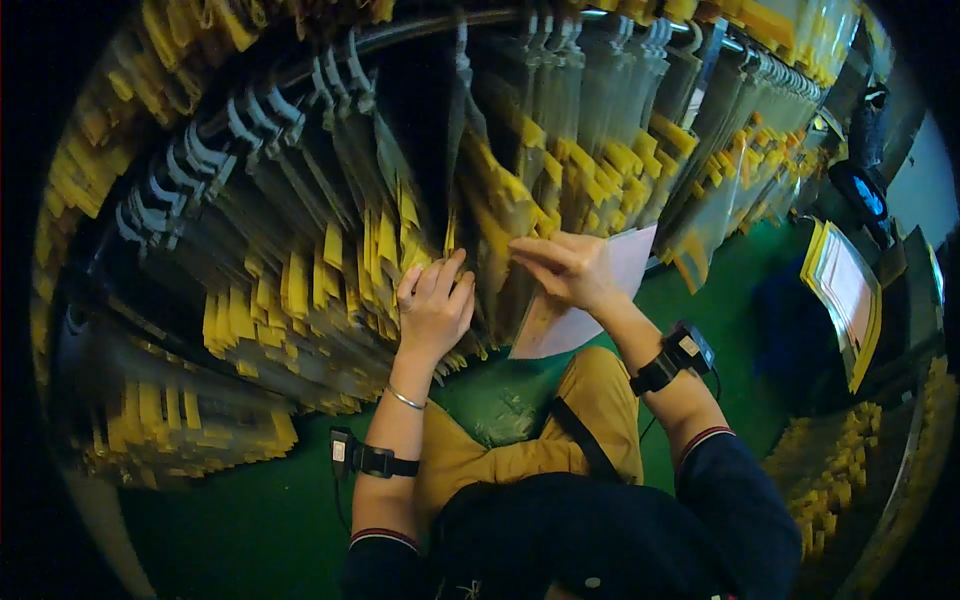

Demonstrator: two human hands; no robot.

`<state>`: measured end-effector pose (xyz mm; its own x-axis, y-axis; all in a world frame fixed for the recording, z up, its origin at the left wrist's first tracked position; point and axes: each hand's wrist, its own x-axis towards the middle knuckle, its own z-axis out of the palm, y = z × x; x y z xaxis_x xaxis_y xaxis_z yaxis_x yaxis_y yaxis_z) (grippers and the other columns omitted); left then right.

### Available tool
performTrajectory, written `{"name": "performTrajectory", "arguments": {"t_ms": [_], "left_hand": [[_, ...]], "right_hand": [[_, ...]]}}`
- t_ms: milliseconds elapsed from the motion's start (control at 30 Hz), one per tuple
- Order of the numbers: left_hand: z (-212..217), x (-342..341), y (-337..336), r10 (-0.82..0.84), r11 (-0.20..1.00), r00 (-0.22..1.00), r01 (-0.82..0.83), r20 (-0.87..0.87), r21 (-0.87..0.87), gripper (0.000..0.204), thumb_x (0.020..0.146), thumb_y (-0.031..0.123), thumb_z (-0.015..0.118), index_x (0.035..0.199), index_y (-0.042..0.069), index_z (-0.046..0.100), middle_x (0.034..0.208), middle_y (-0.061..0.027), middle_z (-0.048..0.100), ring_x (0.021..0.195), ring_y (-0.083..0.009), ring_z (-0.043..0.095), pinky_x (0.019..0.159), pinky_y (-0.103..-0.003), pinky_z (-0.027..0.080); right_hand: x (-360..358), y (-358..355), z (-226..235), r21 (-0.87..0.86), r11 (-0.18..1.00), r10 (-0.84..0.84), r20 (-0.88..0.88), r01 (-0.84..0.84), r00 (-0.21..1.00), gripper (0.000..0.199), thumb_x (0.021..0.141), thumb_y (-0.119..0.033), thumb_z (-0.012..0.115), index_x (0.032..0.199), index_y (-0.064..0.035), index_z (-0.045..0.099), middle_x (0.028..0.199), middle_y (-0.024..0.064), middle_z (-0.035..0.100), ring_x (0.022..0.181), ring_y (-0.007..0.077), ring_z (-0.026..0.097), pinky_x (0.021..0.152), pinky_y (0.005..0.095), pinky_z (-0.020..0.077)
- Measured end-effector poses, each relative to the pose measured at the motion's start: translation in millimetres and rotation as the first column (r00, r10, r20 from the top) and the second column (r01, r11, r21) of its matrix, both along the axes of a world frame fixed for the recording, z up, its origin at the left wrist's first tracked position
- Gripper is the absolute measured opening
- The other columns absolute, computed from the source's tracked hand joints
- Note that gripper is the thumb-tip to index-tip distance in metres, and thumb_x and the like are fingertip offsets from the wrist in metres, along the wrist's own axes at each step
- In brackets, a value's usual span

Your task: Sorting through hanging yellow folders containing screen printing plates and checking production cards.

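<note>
My left hand (437, 298) reaches up against the edges of the hanging clear plastic bags (345, 190), its fingers bent but apart, touching a yellow packet (408, 235). To its right, my right hand (578, 268) is closed, thumb and fingers pinched together. A pale pinkish sheet of paper (628, 262) slants down behind that hand and wrist and appears held by it; the exact grip is hidden. Beside the right fingertips hangs a bag with a yellow packet (497, 190). A dark gap separates the bags just above my hands.
A curved metal rail (400, 32) carries several bags on pale hooks (270, 112). More yellow packets hang at lower left (185, 420) and lower right (825, 470). A stack of papers with yellow edges (845, 290) stands on the right. The floor (240, 540) is green.
</note>
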<state>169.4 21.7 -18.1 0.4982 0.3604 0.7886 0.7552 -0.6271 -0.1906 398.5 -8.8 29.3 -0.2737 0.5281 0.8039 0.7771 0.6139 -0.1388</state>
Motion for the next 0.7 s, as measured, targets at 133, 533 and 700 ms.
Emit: {"name": "performTrajectory", "arguments": {"t_ms": [133, 533, 700], "left_hand": [[5, 3, -8, -0.063, 0.998, 0.998, 0.063, 0.007, -0.027, 0.018, 0.071, 0.018, 0.069, 0.089, 0.014, 0.066, 0.116, -0.0012, 0.06, 0.1, -0.0185, 0.054, 0.102, -0.039, 0.024], [40, 98, -24, -0.505, 0.859, 0.861, 0.508, 0.057, -0.06, 0.033, 0.066, 0.004, 0.067, 0.099, 0.004, 0.063, 0.107, -0.0105, 0.061, 0.102, -0.0268, 0.057, 0.093, -0.042, 0.043], [42, 144, -5, -0.282, 0.959, 0.942, 0.272, -0.182, -0.079, 0.029, 0.076, 0.014, 0.062, 0.104, 0.009, 0.062, 0.121, -0.0095, 0.057, 0.125, -0.0225, 0.045, 0.108, -0.043, 0.022]], "right_hand": [[14, -10, -3, 0.095, 0.992, -0.067, -0.147, 0.082, 0.987, 0.017, 0.073, -0.014, 0.073, 0.09, -0.0146, 0.069, 0.062, 0.0044, 0.058, 0.052, 0.0219, 0.057, 0.046, 0.0322, 0.044], [99, 25, -8, 0.124, 0.943, -0.287, -0.169, 0.309, 0.943, 0.018, 0.071, -0.013, 0.07, 0.088, -0.0193, 0.071, 0.063, 0.0026, 0.059, 0.056, 0.0209, 0.059, 0.05, 0.0319, 0.0472], [101, 32, -8, 0.109, 0.95, -0.268, -0.191, 0.292, 0.944, 0.018, 0.071, -0.012, 0.07, 0.088, -0.0194, 0.073, 0.063, 0.0027, 0.06, 0.052, 0.0179, 0.058, 0.049, 0.0289, 0.0466]]}}
